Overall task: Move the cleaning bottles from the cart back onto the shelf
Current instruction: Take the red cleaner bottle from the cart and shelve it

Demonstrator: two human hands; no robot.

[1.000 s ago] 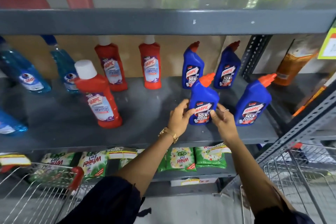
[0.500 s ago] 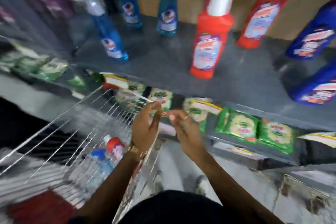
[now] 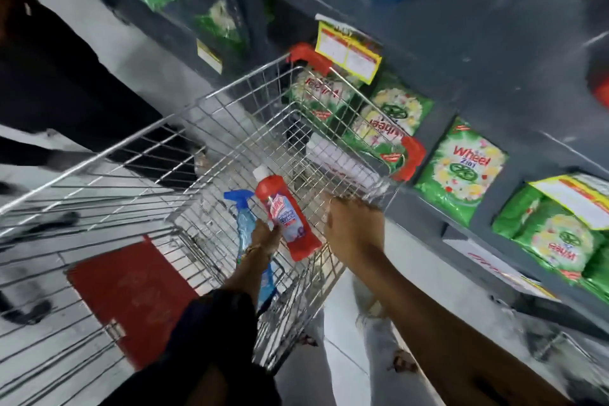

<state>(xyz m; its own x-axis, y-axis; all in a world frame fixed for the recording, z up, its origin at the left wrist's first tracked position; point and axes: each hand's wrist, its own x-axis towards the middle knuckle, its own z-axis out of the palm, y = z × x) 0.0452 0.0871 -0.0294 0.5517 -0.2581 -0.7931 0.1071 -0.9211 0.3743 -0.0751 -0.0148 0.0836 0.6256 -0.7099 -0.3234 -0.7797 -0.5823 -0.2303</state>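
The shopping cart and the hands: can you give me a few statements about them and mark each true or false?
1. The left hand grips a red bottle inside the cart. True.
2. The right hand holds a blue bottle. False: it rests at the cart's edge, holding no bottle.
3. A blue spray bottle lies in the cart. True.
4. The red bottle's cap is red. False: it is white.
5. Green detergent packets sit on the shelf beside the cart. True.
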